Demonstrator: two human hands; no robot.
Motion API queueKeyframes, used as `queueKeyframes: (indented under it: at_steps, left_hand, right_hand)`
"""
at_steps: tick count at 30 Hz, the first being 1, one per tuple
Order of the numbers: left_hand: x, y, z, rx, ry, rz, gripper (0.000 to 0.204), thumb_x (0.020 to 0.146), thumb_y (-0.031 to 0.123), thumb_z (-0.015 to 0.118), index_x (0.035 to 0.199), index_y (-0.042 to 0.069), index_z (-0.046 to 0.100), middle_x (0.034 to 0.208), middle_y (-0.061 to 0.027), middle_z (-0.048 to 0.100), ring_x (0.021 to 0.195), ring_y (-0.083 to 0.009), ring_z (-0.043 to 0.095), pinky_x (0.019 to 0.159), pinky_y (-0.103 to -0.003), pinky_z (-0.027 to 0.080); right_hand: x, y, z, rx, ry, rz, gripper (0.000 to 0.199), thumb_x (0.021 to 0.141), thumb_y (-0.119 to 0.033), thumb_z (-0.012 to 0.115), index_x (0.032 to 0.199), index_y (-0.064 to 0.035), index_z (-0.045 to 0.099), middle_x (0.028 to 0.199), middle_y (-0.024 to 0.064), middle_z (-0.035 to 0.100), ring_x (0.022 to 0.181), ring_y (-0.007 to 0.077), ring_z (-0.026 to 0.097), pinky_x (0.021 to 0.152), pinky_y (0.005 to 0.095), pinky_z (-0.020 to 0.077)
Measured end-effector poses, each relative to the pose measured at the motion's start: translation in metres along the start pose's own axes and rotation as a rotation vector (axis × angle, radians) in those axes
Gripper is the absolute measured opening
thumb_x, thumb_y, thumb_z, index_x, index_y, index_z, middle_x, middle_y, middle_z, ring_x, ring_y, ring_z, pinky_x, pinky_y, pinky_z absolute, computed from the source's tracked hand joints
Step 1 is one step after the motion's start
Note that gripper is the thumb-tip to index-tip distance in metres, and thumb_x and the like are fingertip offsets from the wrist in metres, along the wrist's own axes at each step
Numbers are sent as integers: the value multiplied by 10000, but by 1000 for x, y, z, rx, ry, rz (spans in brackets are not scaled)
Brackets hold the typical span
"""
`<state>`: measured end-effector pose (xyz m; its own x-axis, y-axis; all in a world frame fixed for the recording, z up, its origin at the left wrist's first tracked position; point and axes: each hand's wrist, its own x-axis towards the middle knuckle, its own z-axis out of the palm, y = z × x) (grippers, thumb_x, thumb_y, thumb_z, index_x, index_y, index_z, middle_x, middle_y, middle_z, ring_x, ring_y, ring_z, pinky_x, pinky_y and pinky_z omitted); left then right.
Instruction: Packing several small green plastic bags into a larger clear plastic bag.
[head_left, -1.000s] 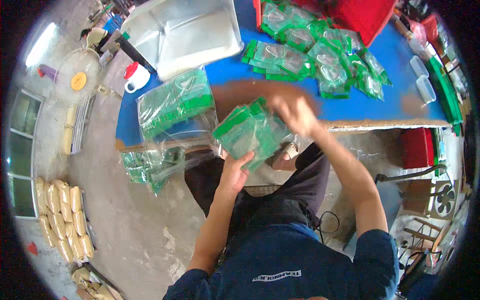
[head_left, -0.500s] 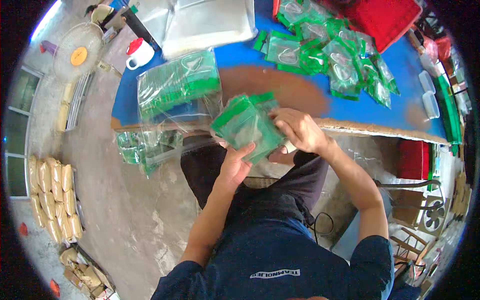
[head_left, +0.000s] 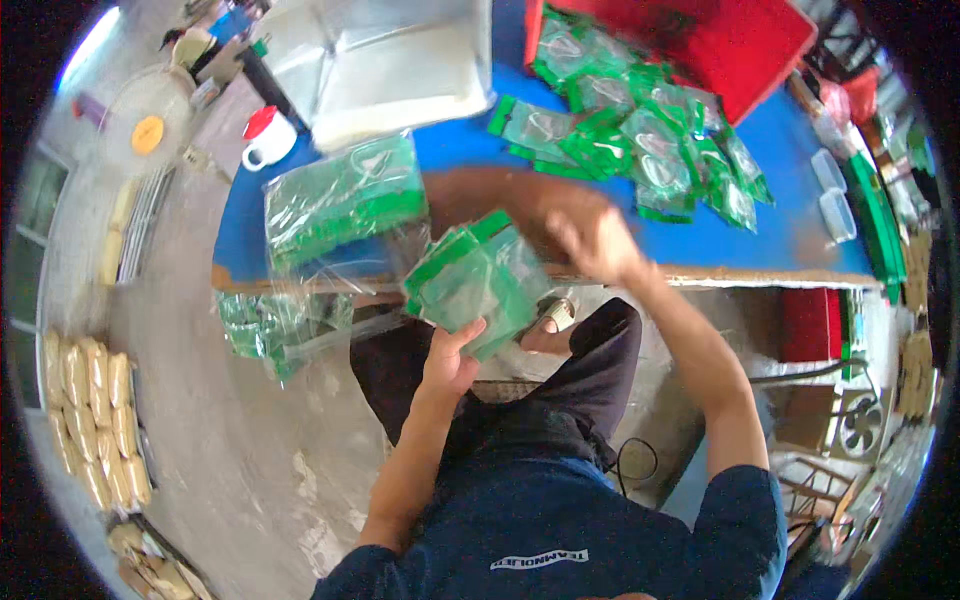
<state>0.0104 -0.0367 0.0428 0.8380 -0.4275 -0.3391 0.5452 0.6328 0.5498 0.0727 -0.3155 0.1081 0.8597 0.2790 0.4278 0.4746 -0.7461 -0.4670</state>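
Observation:
My left hand (head_left: 453,362) grips a fanned stack of flat clear packets with green bands (head_left: 470,285), its thumb pressed on top, just in front of the table's near edge. To the right of that stack, my right hand (head_left: 597,240) is over the table edge, apart from the packets. Motion smears its fingers, so whether it holds anything cannot be made out. Beyond it lies a loose pile of similar green packets (head_left: 655,150), some showing a pale looped item inside. A large clear bag (head_left: 345,205) full of stacked green packets lies left of my hands.
A tilted red bin (head_left: 745,60) stands behind the pile, and a clear-lined tray (head_left: 405,85) at the back left. A white mug with a red lid (head_left: 268,138) is beside it. More green packets (head_left: 270,330) hang below the table's left edge. Clear containers (head_left: 835,205) sit far right.
My right hand has come off the packet stack and moved up over the table edge. The stack stays in my left hand, and the whole view has shifted slightly.

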Motion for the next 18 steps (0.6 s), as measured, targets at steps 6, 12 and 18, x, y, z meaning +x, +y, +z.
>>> queueKeyframes:
  at_steps: [6,12,18]
  left_hand:
    - [5,-33,-60,371,-82,154,534,887,87,642,1385,13,463,1314,-96,574,1225,-272,547,1052,-431,429]
    - [-7,-20,-42,-119,-48,-65,571,878,55,627,1415,34,430,1353,-100,552,1261,-299,527,1089,-467,410]
    - [-6,-23,-61,-128,-141,-22,628,844,94,706,1412,45,441,1358,-102,564,1272,-303,527,1096,-487,407]
  right_hand:
    - [-4,59,27,-690,9,285,982,877,-762,420,1412,61,426,1482,321,353,1369,476,349,1110,597,294]
    - [-11,-12,18,-318,-73,328,903,844,-657,609,1401,35,447,1460,281,388,1373,463,335,1133,568,272]
    - [-39,-19,30,-431,55,148,909,778,-689,648,1359,-5,502,1434,213,435,1364,418,362,1124,623,252]
